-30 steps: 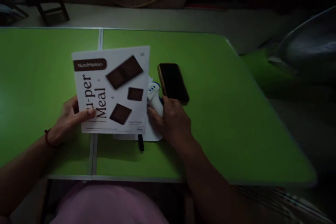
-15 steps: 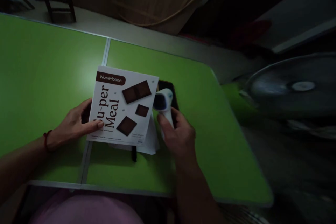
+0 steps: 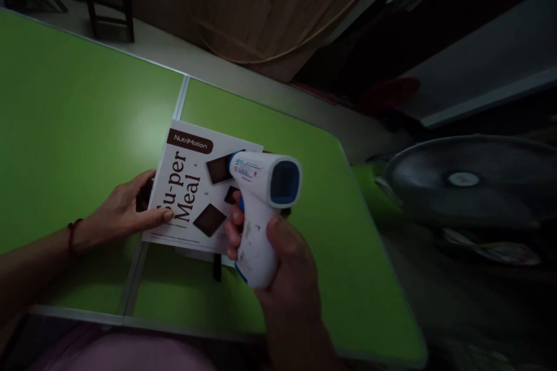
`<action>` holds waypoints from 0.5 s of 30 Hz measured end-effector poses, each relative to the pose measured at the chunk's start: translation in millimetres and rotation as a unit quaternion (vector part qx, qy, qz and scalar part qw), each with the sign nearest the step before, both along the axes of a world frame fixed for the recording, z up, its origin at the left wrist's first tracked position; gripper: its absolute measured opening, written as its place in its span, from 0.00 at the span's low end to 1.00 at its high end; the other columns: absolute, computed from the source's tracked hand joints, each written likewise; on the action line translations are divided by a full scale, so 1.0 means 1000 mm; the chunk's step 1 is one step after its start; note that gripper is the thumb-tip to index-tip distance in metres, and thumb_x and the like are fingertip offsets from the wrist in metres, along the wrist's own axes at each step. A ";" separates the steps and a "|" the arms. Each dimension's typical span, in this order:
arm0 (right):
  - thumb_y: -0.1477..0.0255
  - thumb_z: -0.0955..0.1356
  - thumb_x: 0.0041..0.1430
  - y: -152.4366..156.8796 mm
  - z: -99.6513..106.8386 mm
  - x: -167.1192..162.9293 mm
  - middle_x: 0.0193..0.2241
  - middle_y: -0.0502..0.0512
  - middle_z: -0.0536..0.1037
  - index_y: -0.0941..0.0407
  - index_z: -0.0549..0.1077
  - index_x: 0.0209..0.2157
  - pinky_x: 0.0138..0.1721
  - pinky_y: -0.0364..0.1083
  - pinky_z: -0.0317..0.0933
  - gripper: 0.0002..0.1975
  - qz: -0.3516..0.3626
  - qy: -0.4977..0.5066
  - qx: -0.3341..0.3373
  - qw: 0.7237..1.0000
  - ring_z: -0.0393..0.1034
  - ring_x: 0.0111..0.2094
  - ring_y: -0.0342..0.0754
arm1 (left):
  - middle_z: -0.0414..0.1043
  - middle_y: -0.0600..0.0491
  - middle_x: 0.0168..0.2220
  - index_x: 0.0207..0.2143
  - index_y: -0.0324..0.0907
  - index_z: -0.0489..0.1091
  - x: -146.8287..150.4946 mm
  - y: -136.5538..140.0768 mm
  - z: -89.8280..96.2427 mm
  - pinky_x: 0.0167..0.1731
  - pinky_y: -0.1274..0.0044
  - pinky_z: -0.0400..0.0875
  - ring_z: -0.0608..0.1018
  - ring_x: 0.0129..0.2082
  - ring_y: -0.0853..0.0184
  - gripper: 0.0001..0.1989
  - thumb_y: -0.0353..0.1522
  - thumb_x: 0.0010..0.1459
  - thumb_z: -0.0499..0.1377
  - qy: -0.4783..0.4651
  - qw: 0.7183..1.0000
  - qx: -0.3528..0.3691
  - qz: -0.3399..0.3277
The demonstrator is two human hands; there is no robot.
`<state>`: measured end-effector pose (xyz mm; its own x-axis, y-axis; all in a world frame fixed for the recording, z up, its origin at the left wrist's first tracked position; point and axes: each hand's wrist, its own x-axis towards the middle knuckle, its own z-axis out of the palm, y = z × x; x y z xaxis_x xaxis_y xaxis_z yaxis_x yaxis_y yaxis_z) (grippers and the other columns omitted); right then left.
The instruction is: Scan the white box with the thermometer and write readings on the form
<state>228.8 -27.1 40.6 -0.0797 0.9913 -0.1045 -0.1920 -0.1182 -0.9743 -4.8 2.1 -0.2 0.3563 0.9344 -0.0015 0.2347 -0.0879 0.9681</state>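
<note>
My left hand (image 3: 134, 204) grips the left edge of a white NutriMotion box (image 3: 174, 185), thumb on its printed front, the other fingers behind it. Brown chocolate pieces and the words "Su-per Meal" are printed on the box. In my right hand (image 3: 289, 261) is a white and blue infrared thermometer (image 3: 259, 223), my fingers wrapped around its handle. Its small dark screen faces me and its nose points left, in front of the box's right part, which it covers. Below the box's lower edge a black strip-like object (image 3: 217, 268) pokes out; the rest of it is hidden.
The green folding table (image 3: 331, 255) has a metal seam (image 3: 180, 98) across it. A dark wooden chair (image 3: 111, 6) stands beyond the far edge. To the right is a large round metallic object (image 3: 435, 185). The room is dim.
My right hand has raised the thermometer from beside the box and turned it, so it now sits nearer to me and overlaps the box. The left hand still holds the box.
</note>
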 end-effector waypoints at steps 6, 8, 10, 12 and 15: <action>0.54 0.69 0.58 -0.004 -0.014 0.001 0.21 0.51 0.77 0.55 0.74 0.35 0.21 0.46 0.68 0.18 -0.006 -0.005 -0.011 1.000 0.72 0.19 0.47 | 0.77 0.42 0.52 0.58 0.42 0.66 -0.002 0.001 -0.004 0.35 0.68 0.83 0.83 0.43 0.55 0.33 0.48 0.56 0.66 0.012 1.000 0.005 0.002; 0.53 0.69 0.58 -0.004 -0.015 0.001 0.22 0.51 0.78 0.55 0.74 0.35 0.21 0.47 0.69 0.18 -0.005 0.002 -0.009 1.000 0.73 0.20 0.48 | 0.77 0.42 0.52 0.58 0.42 0.65 -0.002 0.001 -0.005 0.35 0.68 0.83 0.83 0.43 0.54 0.33 0.48 0.56 0.66 0.014 1.000 0.006 0.001; 0.53 0.69 0.58 -0.004 -0.015 0.001 0.21 0.51 0.78 0.56 0.73 0.33 0.22 0.47 0.70 0.19 0.003 -0.002 -0.011 1.000 0.74 0.20 0.48 | 0.77 0.43 0.51 0.58 0.42 0.65 -0.002 0.001 -0.004 0.35 0.68 0.83 0.83 0.43 0.54 0.33 0.48 0.56 0.66 0.012 1.000 0.003 -0.004; 0.53 0.69 0.58 -0.005 -0.016 0.001 0.21 0.52 0.78 0.56 0.73 0.32 0.22 0.47 0.70 0.19 0.011 0.000 -0.012 1.000 0.74 0.20 0.48 | 0.78 0.43 0.50 0.58 0.42 0.65 -0.002 0.001 -0.004 0.36 0.68 0.82 0.83 0.43 0.54 0.33 0.48 0.56 0.66 0.007 1.000 0.000 -0.008; 0.55 0.69 0.58 -0.006 -0.016 0.001 0.21 0.51 0.78 0.56 0.74 0.32 0.23 0.47 0.70 0.17 0.009 0.010 -0.009 1.000 0.74 0.20 0.48 | 0.78 0.43 0.49 0.57 0.42 0.65 -0.002 0.001 -0.003 0.35 0.69 0.82 0.83 0.43 0.55 0.32 0.48 0.56 0.66 -0.003 1.000 -0.004 -0.011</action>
